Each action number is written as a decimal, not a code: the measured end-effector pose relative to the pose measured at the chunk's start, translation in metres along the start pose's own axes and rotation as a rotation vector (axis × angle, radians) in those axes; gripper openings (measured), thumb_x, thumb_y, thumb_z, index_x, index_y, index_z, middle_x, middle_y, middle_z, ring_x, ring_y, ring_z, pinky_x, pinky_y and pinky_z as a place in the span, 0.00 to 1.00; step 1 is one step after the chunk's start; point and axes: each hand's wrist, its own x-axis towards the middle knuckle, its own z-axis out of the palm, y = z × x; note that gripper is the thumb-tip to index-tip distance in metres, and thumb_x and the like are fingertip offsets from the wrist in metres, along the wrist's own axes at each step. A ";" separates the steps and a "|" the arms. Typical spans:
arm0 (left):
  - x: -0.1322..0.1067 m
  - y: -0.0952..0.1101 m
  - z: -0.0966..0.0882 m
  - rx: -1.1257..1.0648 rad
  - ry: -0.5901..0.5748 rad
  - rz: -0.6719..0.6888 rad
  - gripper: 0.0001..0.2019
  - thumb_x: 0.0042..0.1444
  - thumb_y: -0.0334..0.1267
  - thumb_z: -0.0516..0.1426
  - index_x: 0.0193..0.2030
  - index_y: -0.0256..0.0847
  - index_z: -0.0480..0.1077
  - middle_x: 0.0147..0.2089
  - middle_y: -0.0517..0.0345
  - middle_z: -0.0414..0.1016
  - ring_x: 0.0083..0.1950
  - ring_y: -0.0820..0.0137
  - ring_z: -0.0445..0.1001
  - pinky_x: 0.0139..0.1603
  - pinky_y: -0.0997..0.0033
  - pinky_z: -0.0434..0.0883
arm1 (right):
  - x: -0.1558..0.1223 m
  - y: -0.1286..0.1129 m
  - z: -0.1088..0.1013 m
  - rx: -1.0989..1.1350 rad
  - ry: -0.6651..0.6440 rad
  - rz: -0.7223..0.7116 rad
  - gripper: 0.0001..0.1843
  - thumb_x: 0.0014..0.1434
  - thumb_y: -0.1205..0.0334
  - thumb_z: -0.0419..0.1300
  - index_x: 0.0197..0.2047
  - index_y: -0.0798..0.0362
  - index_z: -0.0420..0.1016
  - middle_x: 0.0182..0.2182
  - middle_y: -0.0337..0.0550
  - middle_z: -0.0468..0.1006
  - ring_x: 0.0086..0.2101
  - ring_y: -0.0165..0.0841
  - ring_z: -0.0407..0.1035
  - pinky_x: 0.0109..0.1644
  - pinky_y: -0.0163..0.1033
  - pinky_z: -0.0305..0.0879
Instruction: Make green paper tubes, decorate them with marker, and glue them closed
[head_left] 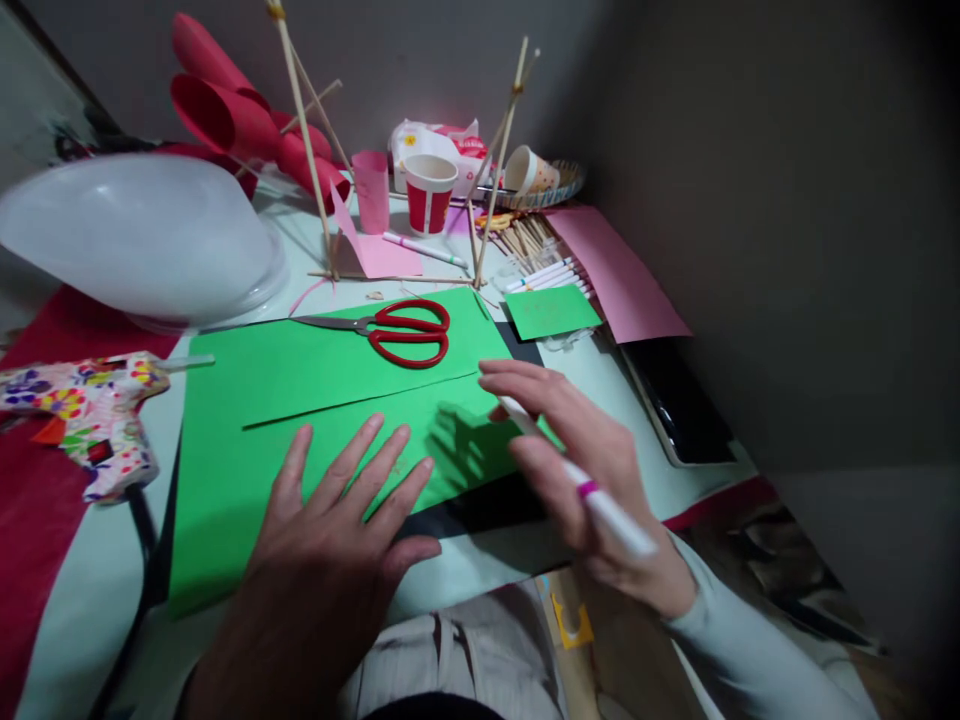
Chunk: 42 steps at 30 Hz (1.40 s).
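Observation:
My left hand [345, 530] lies palm down with fingers spread on a green sheet of paper [217, 520]. Held above the sheet's right side, my right hand [592, 460] grips a white marker pen [611, 515] with a purple band, and its shadow falls on the green. A narrower green strip [300, 375] rests on the sheet, with one edge slightly raised. On that strip lies a pair of scissors [409, 333] with red handles, blades pointing left. Black card [487, 505] shows beneath the sheet.
At left are a flower-patterned glue gun [97, 420] and a translucent plastic bowl [142, 235]. A frame of wooden sticks [307, 140] stands behind, near a paper cup [430, 195] and red paper tubes [225, 120]. Pink paper [615, 270] and a black device [679, 405] lie right.

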 end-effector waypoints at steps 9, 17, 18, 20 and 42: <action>0.003 -0.008 -0.015 -0.057 -0.006 0.015 0.21 0.67 0.40 0.58 0.65 0.38 0.68 0.69 0.40 0.69 0.78 0.48 0.55 0.77 0.34 0.48 | 0.015 0.007 0.032 0.764 -0.120 0.473 0.10 0.69 0.56 0.62 0.37 0.51 0.75 0.33 0.39 0.75 0.34 0.31 0.71 0.40 0.38 0.70; 0.009 0.006 -0.018 -0.091 -0.007 -0.042 0.18 0.68 0.39 0.56 0.60 0.32 0.71 0.57 0.41 0.71 0.65 0.49 0.66 0.73 0.42 0.55 | 0.016 0.007 0.040 0.643 -0.063 0.431 0.07 0.63 0.64 0.64 0.36 0.50 0.68 0.33 0.40 0.75 0.29 0.31 0.70 0.30 0.38 0.68; 0.009 0.008 -0.019 -0.097 0.007 -0.037 0.17 0.68 0.40 0.56 0.59 0.31 0.71 0.56 0.42 0.72 0.63 0.51 0.67 0.71 0.47 0.57 | 0.016 0.007 0.041 0.627 -0.056 0.425 0.07 0.62 0.64 0.64 0.36 0.51 0.68 0.34 0.41 0.76 0.29 0.31 0.72 0.30 0.38 0.69; 0.007 0.011 -0.021 -0.079 0.006 0.025 0.16 0.69 0.39 0.56 0.58 0.32 0.71 0.54 0.45 0.75 0.59 0.56 0.68 0.64 0.55 0.62 | 0.017 0.007 0.042 0.612 -0.045 0.419 0.07 0.63 0.64 0.65 0.35 0.51 0.70 0.33 0.41 0.78 0.30 0.32 0.73 0.31 0.39 0.70; 0.016 0.008 -0.027 -0.026 -0.050 0.188 0.19 0.63 0.22 0.44 0.54 0.24 0.70 0.49 0.41 0.82 0.41 0.62 0.74 0.46 0.63 0.68 | 0.012 0.006 0.040 0.531 0.006 0.389 0.11 0.63 0.62 0.66 0.32 0.49 0.69 0.32 0.40 0.77 0.32 0.34 0.73 0.34 0.43 0.68</action>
